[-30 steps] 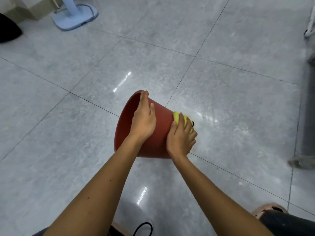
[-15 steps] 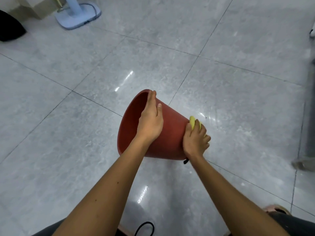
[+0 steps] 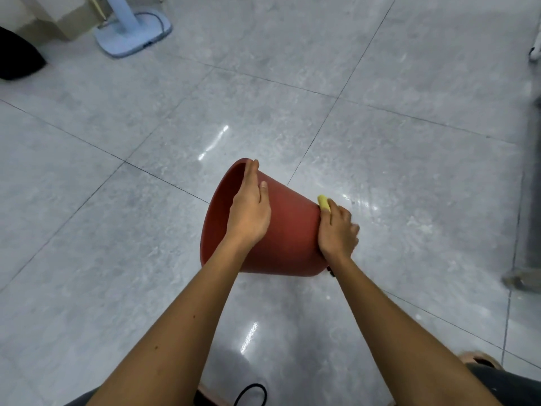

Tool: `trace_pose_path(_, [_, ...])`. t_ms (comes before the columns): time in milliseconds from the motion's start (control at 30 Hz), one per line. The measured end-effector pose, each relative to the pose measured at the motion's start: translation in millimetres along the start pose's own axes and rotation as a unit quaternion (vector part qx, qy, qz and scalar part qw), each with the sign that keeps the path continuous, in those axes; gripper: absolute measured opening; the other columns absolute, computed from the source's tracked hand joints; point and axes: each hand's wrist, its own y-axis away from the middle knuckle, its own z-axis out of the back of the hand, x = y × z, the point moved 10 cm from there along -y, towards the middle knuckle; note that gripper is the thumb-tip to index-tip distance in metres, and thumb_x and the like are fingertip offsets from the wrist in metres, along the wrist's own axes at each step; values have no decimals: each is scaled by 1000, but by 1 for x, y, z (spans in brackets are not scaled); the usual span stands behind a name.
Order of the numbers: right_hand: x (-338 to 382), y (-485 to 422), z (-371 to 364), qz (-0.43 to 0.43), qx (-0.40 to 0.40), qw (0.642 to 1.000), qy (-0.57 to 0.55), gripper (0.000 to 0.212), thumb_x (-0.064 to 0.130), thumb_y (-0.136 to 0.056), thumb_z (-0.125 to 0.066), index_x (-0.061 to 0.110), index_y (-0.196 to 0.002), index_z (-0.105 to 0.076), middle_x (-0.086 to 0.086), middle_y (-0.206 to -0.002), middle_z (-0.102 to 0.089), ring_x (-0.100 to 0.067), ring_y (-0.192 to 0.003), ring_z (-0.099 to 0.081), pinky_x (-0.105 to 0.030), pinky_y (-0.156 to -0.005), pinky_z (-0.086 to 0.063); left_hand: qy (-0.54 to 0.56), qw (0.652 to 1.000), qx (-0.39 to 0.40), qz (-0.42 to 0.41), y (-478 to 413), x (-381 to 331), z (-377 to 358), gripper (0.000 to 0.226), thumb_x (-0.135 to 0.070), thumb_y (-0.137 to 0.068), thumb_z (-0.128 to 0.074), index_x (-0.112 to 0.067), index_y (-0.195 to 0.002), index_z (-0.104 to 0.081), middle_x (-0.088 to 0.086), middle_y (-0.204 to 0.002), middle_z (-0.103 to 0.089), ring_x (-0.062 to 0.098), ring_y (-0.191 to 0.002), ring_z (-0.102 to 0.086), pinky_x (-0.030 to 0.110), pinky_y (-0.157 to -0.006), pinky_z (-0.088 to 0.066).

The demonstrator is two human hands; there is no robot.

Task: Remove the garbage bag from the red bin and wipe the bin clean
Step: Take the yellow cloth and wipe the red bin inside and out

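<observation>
I see floor all round the tipped red bin; left grip flat on its wall, right grip curled over a half-hidden yellow cloth

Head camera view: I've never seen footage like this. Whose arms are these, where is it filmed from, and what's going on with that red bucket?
There is no machine here. These are a person's bare arms, filmed by one wide-angle camera worn on their head and looking down. The left hand lies flat on the side of the red bin, which is tipped sideways over a grey tiled floor. The right hand holds a yellow cloth against the bin's base, apparently wiping it. No garbage bag shows. A pale blue stand base sits far off, top left.
</observation>
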Motion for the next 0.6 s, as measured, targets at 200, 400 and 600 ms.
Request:
trace_pose_path(200, [21, 80, -5, 45, -101, 993, -31, 46, 36, -100, -31, 33, -146, -35, 0, -155, -28, -34, -119, -37, -47, -98, -33, -30, 1000, -9, -5, -4, -7, -3, 50, -25, -103, -29, -24, -151, -16, -7, -159, -17, 16, -139, -33, 18, -98, -20])
trace_pose_path(400, [82, 79, -4, 240, -92, 966, 33, 48, 46, -98, -22, 40, -143, -38, 6, -149, -38, -28, -112, -45, -43, -93, -39, -43, 999, -23, 5, -3, 2, 6, 50, -23, -103, -30, -21, -151, -16, -5, -159, -17, 15, -140, -30, 15, -98, -19])
trace_pose_path(600, [-6, 17, 0, -5, -13, 999, 46, 46, 44, -101, -19, 39, -146, -28, 5, -154, -29, -34, -126, -36, -48, -102, -32, -30, 999, -40, 19, 2, 15, 14, 51, -23, -103, -29, -23, -152, -14, -9, -158, -19, 10, -141, -25, 14, -100, -16])
